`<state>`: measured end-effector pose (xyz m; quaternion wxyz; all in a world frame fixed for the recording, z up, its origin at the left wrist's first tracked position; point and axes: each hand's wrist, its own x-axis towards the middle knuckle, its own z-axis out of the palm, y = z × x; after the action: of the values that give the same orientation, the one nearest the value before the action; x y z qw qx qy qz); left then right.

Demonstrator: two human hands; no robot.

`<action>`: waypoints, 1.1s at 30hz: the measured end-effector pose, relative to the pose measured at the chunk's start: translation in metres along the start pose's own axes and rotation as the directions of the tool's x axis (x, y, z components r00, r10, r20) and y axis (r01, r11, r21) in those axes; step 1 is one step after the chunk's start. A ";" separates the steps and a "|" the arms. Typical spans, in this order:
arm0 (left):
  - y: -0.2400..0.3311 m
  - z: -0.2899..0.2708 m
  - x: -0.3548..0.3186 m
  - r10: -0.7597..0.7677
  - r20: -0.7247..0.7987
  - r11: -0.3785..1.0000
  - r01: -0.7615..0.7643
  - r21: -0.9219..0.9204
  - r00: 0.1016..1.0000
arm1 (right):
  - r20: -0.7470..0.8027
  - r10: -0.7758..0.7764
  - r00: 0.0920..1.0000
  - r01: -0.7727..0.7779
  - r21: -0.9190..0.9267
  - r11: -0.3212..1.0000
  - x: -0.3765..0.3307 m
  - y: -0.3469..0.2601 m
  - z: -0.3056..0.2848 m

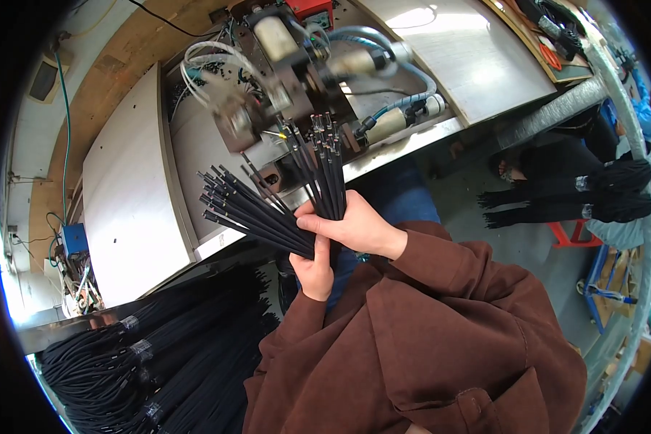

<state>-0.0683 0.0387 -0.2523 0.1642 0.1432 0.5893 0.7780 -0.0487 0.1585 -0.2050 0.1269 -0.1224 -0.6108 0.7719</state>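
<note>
My left hand (pixel 313 271) is closed around a bundle of black cords (pixel 249 210) that fans out to the upper left, their small tips uneven. Beside it my right hand (pixel 362 226) grips a second bundle of black cords (pixel 330 170), which points up toward the machine. The two hands nearly touch, and a few single cords stand between the bundles. Just beyond the cord tips is a bench machine (pixel 318 83) with metal blocks, air cylinders and hoses; its left part is blurred. A small yellow piece (pixel 281 136) shows near the cord ends.
White table panels (pixel 134 181) flank the machine on the left and right. Thick bundles of black cords (pixel 152 354), bound with clear wrap, lie at the lower left. More bundled cords (pixel 564 199) hang at the right, near a person's dark-clothed legs and a red stool (pixel 575 235).
</note>
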 end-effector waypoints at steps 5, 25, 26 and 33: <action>-0.002 0.001 -0.002 0.056 0.015 0.998 -0.056 0.017 0.998 | -0.069 0.032 0.997 -0.028 0.055 0.998 -0.007 0.001 0.002; -0.003 -0.005 0.006 0.031 -0.004 1.000 -0.031 0.005 1.000 | -0.182 0.075 0.980 -0.051 0.136 0.989 -0.002 0.000 0.010; -0.003 -0.005 0.007 0.032 -0.005 0.999 -0.032 0.002 0.999 | -0.180 0.072 0.981 -0.049 0.131 0.990 -0.001 0.001 0.010; -0.002 -0.004 0.008 0.044 0.016 0.999 -0.044 0.016 0.999 | -0.143 0.090 0.986 -0.076 0.098 0.992 0.001 -0.001 0.006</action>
<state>-0.0769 0.0394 -0.2550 0.1502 0.1635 0.5911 0.7754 -0.0517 0.1535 -0.2030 0.1448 -0.1981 -0.5579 0.7928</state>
